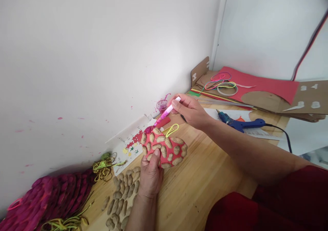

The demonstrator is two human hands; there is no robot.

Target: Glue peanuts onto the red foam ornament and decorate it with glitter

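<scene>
My left hand (151, 176) grips a red rounded card piece covered with peanuts (164, 147), thumb on its front. A yellow cord loop (172, 131) sticks up from the card's top edge. My right hand (188, 111) is closed on a slim white paintbrush (167, 111) stained pink along its lower part. Its tip points down at a magenta peanut (148, 130) on the card's upper left edge; the bristles are too small to make out. Behind my right hand stands a small cup spattered with purple paint (161, 105).
Loose peanuts (123, 190) lie on the wooden table (194, 176). Magenta painted pieces (58, 197) and yellow-green cords (104, 166) are at the left. A blue glue gun (241, 123) with its cable rests at the right, before stacked red card (266, 84) and cardboard. The white wall has pink splashes.
</scene>
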